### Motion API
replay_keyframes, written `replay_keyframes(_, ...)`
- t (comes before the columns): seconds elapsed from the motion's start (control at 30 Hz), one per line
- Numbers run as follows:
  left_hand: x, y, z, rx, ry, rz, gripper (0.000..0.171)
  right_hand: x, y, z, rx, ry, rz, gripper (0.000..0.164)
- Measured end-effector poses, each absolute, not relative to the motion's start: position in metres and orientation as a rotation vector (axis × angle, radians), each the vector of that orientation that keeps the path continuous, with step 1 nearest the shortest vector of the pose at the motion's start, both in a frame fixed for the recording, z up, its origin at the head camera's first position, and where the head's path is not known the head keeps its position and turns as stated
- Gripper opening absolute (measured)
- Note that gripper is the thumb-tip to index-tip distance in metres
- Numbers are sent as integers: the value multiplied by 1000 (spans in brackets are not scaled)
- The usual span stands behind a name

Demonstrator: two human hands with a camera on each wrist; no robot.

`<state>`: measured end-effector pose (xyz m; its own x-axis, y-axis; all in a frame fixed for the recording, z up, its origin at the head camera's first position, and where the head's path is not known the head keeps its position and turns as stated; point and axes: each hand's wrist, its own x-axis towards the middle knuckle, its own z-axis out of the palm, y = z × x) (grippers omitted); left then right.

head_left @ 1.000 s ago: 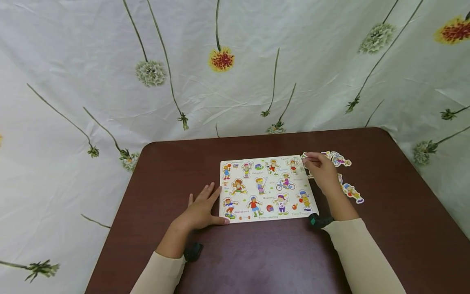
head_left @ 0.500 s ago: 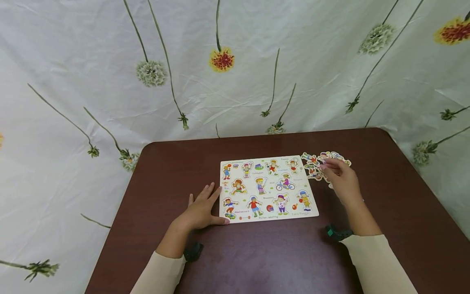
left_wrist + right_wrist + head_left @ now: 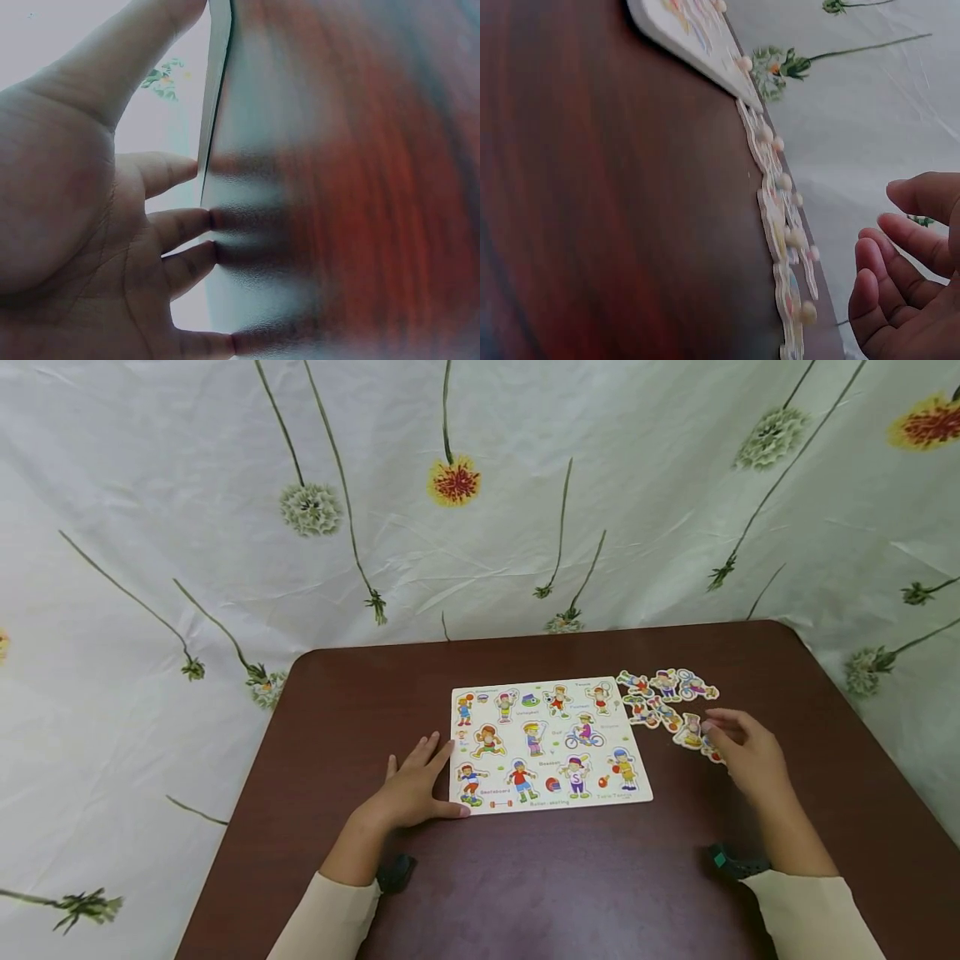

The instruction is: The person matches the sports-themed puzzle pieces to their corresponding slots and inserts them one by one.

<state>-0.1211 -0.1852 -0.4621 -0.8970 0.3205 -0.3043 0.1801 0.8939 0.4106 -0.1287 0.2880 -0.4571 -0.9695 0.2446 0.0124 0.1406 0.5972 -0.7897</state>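
Observation:
A white wooden puzzle board [image 3: 517,743] printed with cartoon children at sports lies flat on the table. My left hand [image 3: 411,789] spreads its straight fingers at the board's left edge, with the thumb on the near left corner. In the left wrist view, the fingertips touch the dark wood beside the board's edge [image 3: 216,67]. Loose puzzle pieces with knobs [image 3: 795,238] lie right of the board. Over the nearest of these pieces [image 3: 688,732] hovers my right hand [image 3: 753,758], fingers loosely bent. The right wrist view shows nothing between thumb and fingers.
Several more figure pieces [image 3: 666,685] cluster by the board's upper right corner. The dark brown table [image 3: 540,877] has rounded far corners. Behind it hangs a pale cloth [image 3: 495,568] with a flower print.
My right hand has moved right and nearer to me, from the board's upper right corner over the pieces, uncovering those beside the board. My left hand and the board have stayed put.

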Motion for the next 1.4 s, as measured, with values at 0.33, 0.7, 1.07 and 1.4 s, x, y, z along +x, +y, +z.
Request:
replay_keyframes(0.33, -120, -185, -461, 364, 2691, 536, 109, -117, 311, -463, -310, -2866, 1177, 46)
replay_keyframes(0.7, -120, -185, -463, 368, 2695, 543, 109, -119, 316, -469, -205, -3080, 1013, 34)
replay_keyframes(1.07, -120, -185, -462, 374, 2697, 546, 108, -120, 315, -472, -210, -3086, 973, 26)
replay_keyframes(1.4, -120, -184, -461, 362, 2692, 541, 108, -113, 304, -469, -163, -2993, 951, 26)
